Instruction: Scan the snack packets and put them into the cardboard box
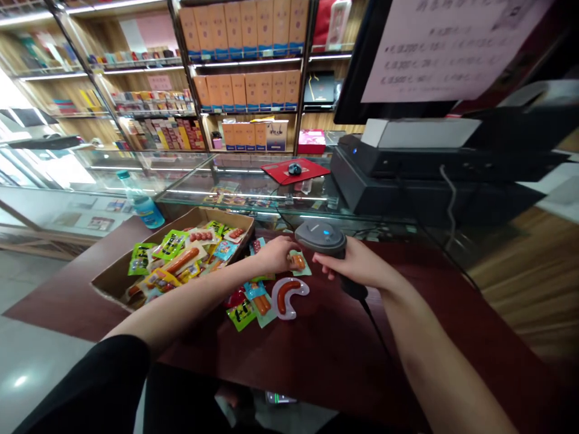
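My right hand [362, 263] is wrapped round the handle of a dark grey barcode scanner [320, 234]. A blue light glows on its top, and its cord hangs down over the table. With fingers pinched, my left hand [277, 255] holds the edge of a small snack packet [299, 261], just left of the scanner. Below the hands lies a curved sausage in clear packaging [286, 295]. Beside it are a sausage packet [262, 304] and a green snack packet [241, 314]. To the left, a cardboard box [108, 288] holds several colourful snack packets.
A blue-capped bottle [145, 208] stands behind the box. Beyond the dark red table [316, 355] runs a glass counter with a mouse [295, 169] on a red pad [319, 171]. A monitor [353, 84] and black cash drawer [375, 193] stand at right. Stocked shelves line the back.
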`<state>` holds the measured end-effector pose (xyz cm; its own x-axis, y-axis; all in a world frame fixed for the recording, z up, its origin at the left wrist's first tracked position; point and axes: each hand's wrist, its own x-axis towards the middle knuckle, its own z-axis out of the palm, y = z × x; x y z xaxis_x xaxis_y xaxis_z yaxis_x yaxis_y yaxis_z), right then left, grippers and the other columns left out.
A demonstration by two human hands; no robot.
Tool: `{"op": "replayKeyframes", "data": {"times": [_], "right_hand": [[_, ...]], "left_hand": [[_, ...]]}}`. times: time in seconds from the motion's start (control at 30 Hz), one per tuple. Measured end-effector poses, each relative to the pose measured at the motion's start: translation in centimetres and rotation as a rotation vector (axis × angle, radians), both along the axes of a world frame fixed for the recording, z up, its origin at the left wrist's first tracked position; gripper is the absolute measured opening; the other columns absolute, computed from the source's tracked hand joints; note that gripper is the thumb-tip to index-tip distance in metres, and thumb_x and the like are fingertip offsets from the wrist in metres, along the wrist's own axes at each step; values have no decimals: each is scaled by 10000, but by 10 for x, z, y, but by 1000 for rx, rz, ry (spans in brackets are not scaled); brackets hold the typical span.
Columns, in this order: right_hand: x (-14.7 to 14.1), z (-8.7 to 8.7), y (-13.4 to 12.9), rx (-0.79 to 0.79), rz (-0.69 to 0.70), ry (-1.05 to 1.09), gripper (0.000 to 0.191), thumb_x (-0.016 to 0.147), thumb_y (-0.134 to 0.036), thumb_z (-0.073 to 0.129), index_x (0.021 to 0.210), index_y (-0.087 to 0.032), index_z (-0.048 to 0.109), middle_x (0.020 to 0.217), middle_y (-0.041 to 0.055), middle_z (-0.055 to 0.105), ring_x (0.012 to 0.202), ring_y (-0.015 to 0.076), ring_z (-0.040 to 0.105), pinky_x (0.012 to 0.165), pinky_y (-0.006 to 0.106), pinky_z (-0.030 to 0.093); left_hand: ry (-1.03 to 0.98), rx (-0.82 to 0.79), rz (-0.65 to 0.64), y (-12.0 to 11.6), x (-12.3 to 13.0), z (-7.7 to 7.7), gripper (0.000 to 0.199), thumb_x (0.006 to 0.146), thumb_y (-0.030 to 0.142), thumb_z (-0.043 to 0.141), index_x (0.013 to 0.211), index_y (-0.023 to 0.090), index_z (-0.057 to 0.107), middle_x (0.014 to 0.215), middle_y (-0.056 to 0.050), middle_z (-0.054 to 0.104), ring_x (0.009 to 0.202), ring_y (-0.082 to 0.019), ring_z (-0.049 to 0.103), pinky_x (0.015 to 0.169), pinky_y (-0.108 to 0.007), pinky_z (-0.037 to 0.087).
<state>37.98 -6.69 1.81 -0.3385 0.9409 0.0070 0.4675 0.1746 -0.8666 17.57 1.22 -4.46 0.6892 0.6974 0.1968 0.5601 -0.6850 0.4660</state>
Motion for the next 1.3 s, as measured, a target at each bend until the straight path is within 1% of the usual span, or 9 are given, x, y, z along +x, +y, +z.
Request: {"op": "replayKeyframes", "data": {"times": [0.1,0.23,0.37,0.5,0.63,0.8,0.9,1.1,1.3], "right_hand": [[5,3,1,18,-2,-13,196,813,-385,632,803,-189,646,644,34,674,529,180,641,505,295,515],[8,5,0,46,-8,-12,173,815,-364,629,799,-192,644,642,32,671,523,178,643,507,296,514],[7,6,-2,46,13,-21,172,822,-355,621,794,-186,635,638,27,665,525,174,644,501,287,514],[4,4,-1,39,21,-24,171,814,-347,628,807,-176,631,644,29,666,535,171,644,506,282,520],[1,-3,1,23,35,-21,185,807,-352,638,836,-170,627,663,34,670,543,165,640,517,279,521],[-8,-11,0,-5,52,-12,224,808,-354,643,918,-161,619,694,40,682,553,163,640,529,285,527],[-18,-15,-3,-15,93,2,231,801,-334,651,947,-158,621,699,32,684,560,163,640,526,280,523],[-38,-21,-8,24,96,-11,347,771,-298,677,1079,-146,629,710,25,694,585,165,638,553,273,518],[-44,-22,-11,-22,52,-7,320,768,-293,667,1052,-151,629,644,15,662,505,142,594,479,255,481]], "left_hand": [[147,25,-42,-4,21,-11,570,558,467,825,1014,150,700,1090,-176,656,1069,-328,586,949,-393,438],[377,34,3,-7,33,-24,611,602,521,784,1032,102,666,1062,-207,642,1005,-346,609,876,-407,479],[362,40,44,-7,30,-26,449,691,343,709,1070,111,644,1058,-170,659,952,-295,639,811,-352,500],[198,-21,62,-5,16,-14,302,715,188,615,1002,134,696,961,-109,712,864,-225,657,757,-285,494],[-1,-267,236,0,-11,9,186,747,282,641,829,147,737,752,-52,716,703,-174,655,653,-243,493],[-394,-712,429,0,-56,29,297,662,393,779,800,140,705,679,-37,697,557,-138,635,544,-232,521],[-567,-892,431,-5,-74,30,384,590,410,843,808,135,687,714,-60,710,589,-156,667,557,-249,558],[-729,-901,316,-15,-88,25,434,608,409,844,871,118,659,800,-91,715,650,-189,702,610,-295,597],[-798,-935,404,-20,-93,34,514,630,235,829,1092,167,613,836,-45,689,687,-147,671,582,-260,564]]}}
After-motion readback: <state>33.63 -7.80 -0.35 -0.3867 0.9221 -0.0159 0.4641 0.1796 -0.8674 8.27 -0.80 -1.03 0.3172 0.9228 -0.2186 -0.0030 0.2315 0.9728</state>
